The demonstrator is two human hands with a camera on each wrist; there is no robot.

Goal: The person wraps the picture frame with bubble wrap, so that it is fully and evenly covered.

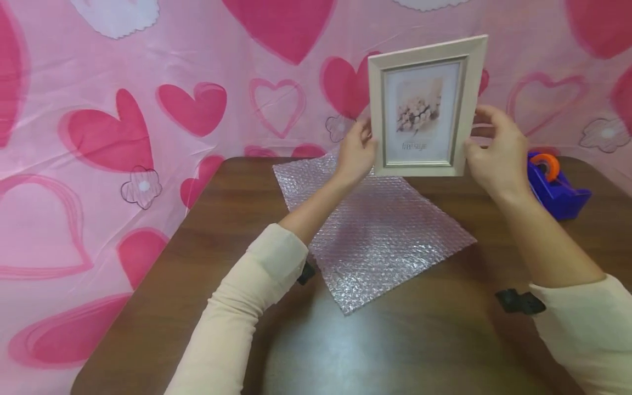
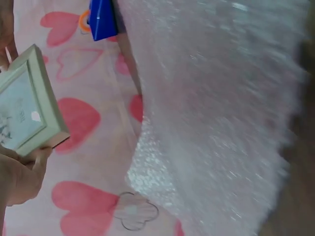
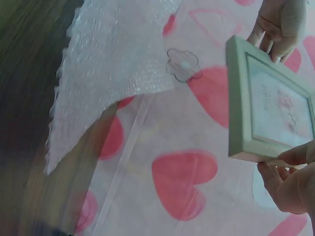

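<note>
A cream picture frame (image 1: 419, 171) with a flower print is held upright in the air above the back of the table. My left hand (image 1: 356, 153) grips its left edge, the thumb in front and the fingers partly hidden behind. On the opposite edge my right hand (image 1: 500, 153) pinches the frame between thumb and fingers. Beneath it a sheet of bubble wrap (image 1: 375, 241) lies flat on the table, turned at an angle. Both wrist views show the two hands on opposite sides of the picture frame (image 3: 237, 98).
A blue tape dispenser (image 1: 560, 195) with an orange roll core (image 1: 549, 167) stands at the right rear of the brown wooden table (image 1: 207, 285). Behind the table hangs a pink cloth (image 1: 197, 44) with hearts. The bubble wrap's far corner reaches the table's back edge.
</note>
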